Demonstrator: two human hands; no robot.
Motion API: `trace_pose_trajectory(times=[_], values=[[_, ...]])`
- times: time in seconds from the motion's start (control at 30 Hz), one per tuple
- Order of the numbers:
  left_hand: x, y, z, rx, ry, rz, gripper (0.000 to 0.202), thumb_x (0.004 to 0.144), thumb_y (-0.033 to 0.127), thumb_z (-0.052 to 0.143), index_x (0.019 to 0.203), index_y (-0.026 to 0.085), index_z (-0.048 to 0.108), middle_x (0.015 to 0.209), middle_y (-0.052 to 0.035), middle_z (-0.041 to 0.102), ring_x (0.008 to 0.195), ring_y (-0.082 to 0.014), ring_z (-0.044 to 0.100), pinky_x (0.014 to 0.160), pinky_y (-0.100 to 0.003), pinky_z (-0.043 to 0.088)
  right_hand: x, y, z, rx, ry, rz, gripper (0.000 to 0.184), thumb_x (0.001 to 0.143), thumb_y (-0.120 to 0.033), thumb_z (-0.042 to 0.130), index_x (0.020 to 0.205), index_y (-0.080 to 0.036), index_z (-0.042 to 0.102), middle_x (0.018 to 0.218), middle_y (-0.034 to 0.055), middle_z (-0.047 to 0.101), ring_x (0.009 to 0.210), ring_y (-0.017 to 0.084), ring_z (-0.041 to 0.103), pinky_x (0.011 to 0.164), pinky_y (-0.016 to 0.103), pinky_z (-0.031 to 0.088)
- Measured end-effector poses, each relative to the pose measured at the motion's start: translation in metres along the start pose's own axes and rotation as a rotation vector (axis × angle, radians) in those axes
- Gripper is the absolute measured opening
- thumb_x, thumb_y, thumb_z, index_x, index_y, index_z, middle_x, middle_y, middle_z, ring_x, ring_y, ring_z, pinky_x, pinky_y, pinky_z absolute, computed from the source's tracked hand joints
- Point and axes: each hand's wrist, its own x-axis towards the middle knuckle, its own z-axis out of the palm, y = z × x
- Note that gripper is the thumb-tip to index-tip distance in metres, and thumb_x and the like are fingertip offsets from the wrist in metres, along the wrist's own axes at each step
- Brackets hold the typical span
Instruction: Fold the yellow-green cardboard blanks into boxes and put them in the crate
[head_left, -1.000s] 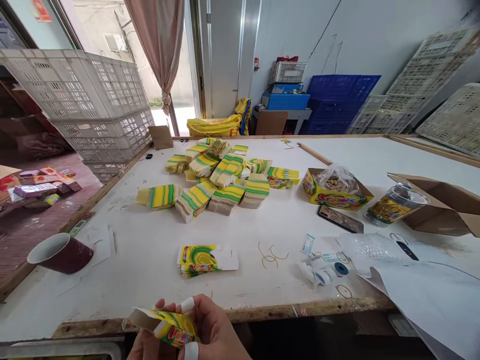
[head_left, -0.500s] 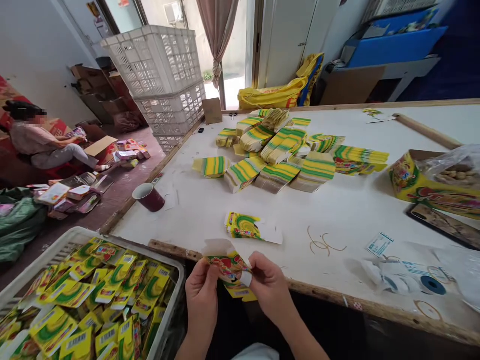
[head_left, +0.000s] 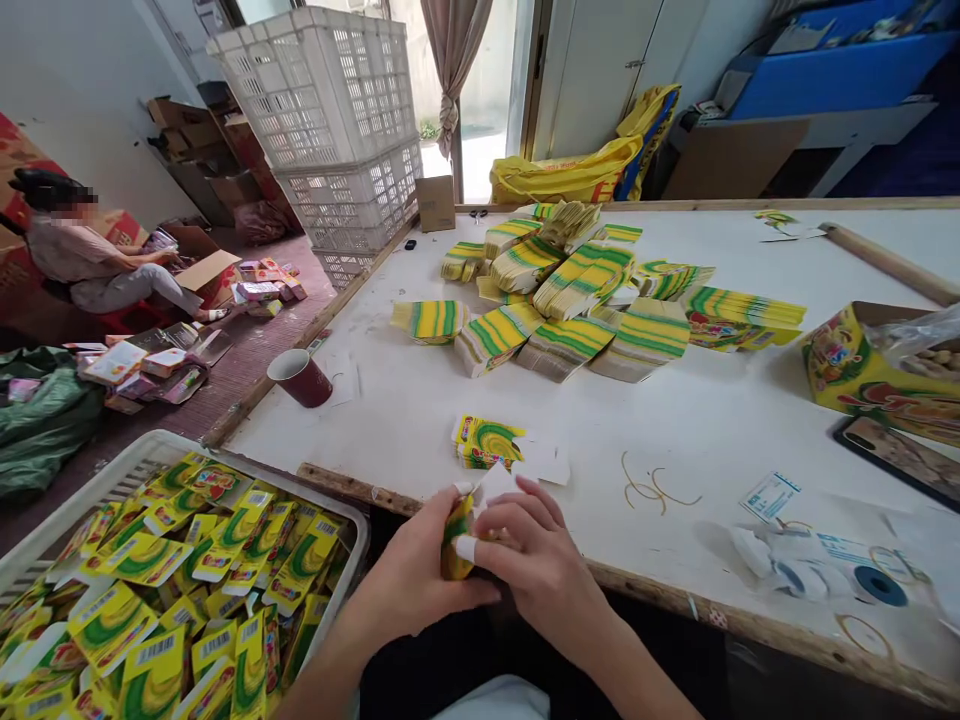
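Where behind fingers (head_left: 517,518), yellow carton (head_left: 454,522) hidden

Both forearms (head_left: 637,660) slant inward, the left grip (head_left: 416,565) cupped close to the right grip (head_left: 546,565), whose fingers (head_left: 517,518) are bent.

Your carton (head_left: 454,560) is thin card, glossy where printed and matt on its plain flap (head_left: 495,484). Your tabletop (head_left: 412,425) looks smooth, with a rough, worn wooden edge (head_left: 652,590). Your basket (head_left: 358,530) is dull moulded plastic. You also see a glossy mug (head_left: 309,385), a clear, crinkled plastic bag (head_left: 919,342), a wooden rod (head_left: 889,262) and a soft cloth curtain (head_left: 454,55).
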Motion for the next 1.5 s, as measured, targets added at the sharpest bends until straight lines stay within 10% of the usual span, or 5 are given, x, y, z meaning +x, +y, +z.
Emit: trace_pose_trajectory(times=[0.17, 0.37, 0.57, 0.83, 1.5], values=[[-0.002, -0.011, 0.025, 0.073, 0.197, -0.037, 0.061, 0.059, 0.026, 0.08, 0.114, 0.021, 0.054, 0.092, -0.0061, 0.072, 0.083, -0.0256, 0.068, 0.073, -0.035, 0.054, -0.009, -0.001, 0.018, 0.468, 0.211, 0.576, 0.063, 0.09, -0.033, 0.057, 0.146, -0.026, 0.029, 0.149, 0.014, 0.036, 0.137, 0.027, 0.036, 0.111, 0.052, 0.034], [-0.016, -0.023, 0.047, 0.13, 0.115, 0.228, 0.063, 0.069, 0.02, 0.071, 0.125, 0.023, 0.042, 0.108, -0.0117, 0.069, 0.09, -0.0258, 0.069, 0.073, -0.034, 0.053, -0.01, -0.001, 0.035, 1.228, -0.054, 1.04, 0.056, 0.082, -0.053, 0.065, 0.13, -0.026, 0.057, 0.139, 0.0099, 0.054, 0.13, 0.029, 0.048, 0.109, 0.05, 0.038], [-0.012, -0.022, 0.039, 0.28, -0.036, 0.137, 0.046, 0.069, 0.017, 0.061, 0.108, 0.023, 0.037, 0.091, -0.0039, 0.064, 0.075, -0.0208, 0.064, 0.063, -0.031, 0.05, -0.016, -0.01, 0.035, 0.969, -0.101, 0.894, 0.071, 0.085, -0.061, 0.054, 0.145, -0.025, 0.041, 0.143, 0.0116, 0.05, 0.132, 0.028, 0.045, 0.113, 0.049, 0.034], [-0.008, -0.023, 0.047, 0.24, 0.096, 0.127, 0.053, 0.071, 0.021, 0.059, 0.111, 0.024, 0.025, 0.099, -0.0069, 0.059, 0.082, -0.0215, 0.063, 0.069, -0.036, 0.054, -0.021, -0.012, 0.029, 0.443, -0.12, 0.363, 0.052, 0.089, -0.006, 0.038, 0.134, -0.03, 0.05, 0.148, 0.007, 0.044, 0.134, 0.016, 0.046, 0.107, 0.031, 0.043], [-0.015, -0.023, 0.007, 0.3, 0.136, 0.105, 0.051, 0.066, 0.024, 0.074, 0.112, 0.023, 0.051, 0.1, -0.0032, 0.071, 0.087, -0.0198, 0.069, 0.077, -0.031, 0.057, 0.0, 0.009, 0.003, 0.364, -0.443, 0.321, 0.032, 0.081, -0.003, 0.05, 0.101, -0.022, 0.064, 0.142, 0.0131, 0.047, 0.121, 0.022, 0.057, 0.097, 0.036, 0.05]])
